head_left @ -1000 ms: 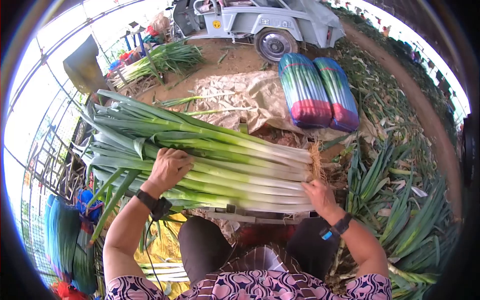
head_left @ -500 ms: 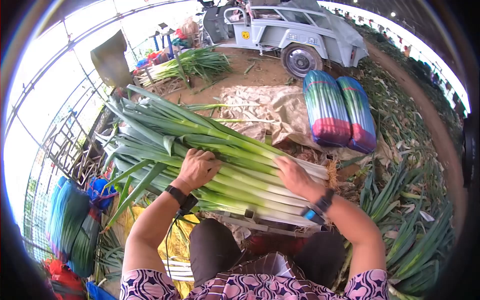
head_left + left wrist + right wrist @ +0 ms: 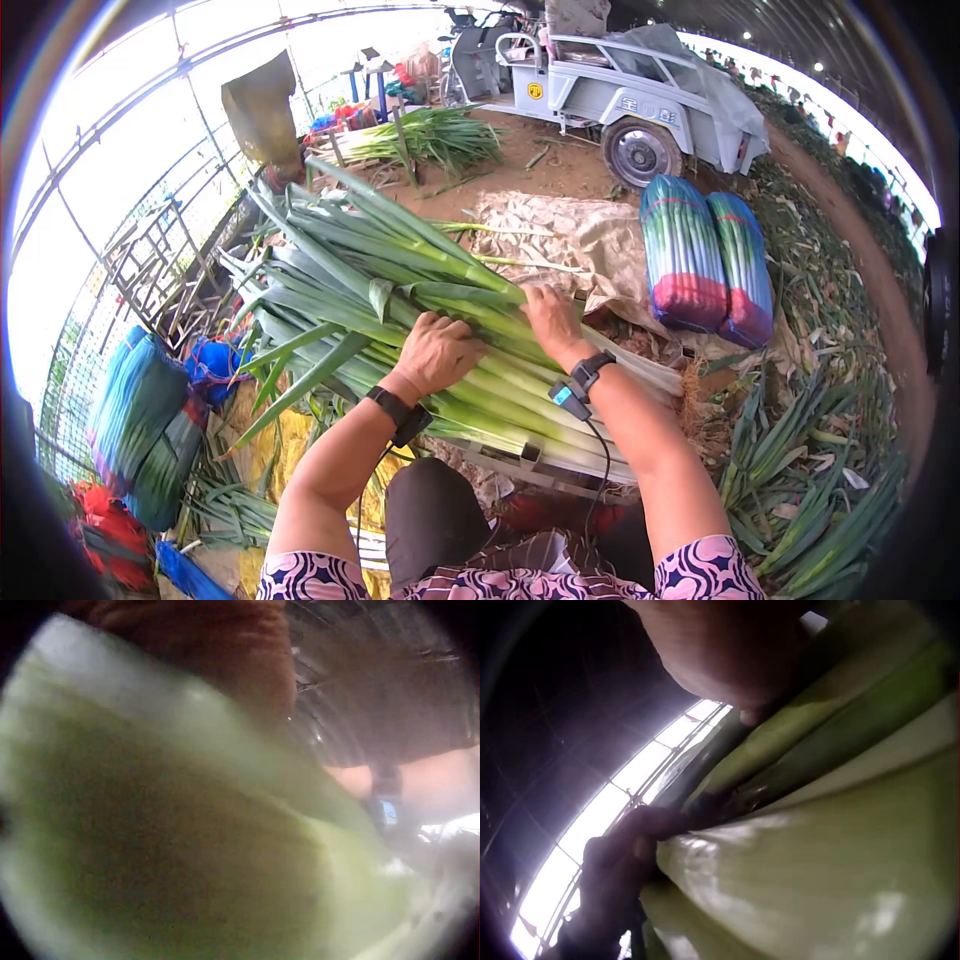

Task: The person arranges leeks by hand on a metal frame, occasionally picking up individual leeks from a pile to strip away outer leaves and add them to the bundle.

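Observation:
A thick bundle of long green onions (image 3: 505,385) lies slantwise before me, leaves to the far left and pale stalks with roots toward the right. My left hand (image 3: 437,352) bears on the middle of the bundle, its fingers curled over the green stalks. Farther over, my right hand (image 3: 553,320) grips stalks along the far side, with its fingertips hidden among them. Pale stalks (image 3: 187,825) fill much of the left wrist view. In the right wrist view, a broad stalk (image 3: 802,870) lies below the right hand, with the left hand (image 3: 615,870) beyond.
Two netted bundles (image 3: 685,255) stand at the right on a tan sheet (image 3: 570,245). A grey three-wheeled cart (image 3: 650,95) is parked behind. Loose green onions (image 3: 810,510) lie at the near right, and more netted bundles (image 3: 140,420) at the left.
My right hand has moved leftward from the root end, along the stalks to the far side near my left hand. The left hand stays on the bundle. The head view has turned left and up.

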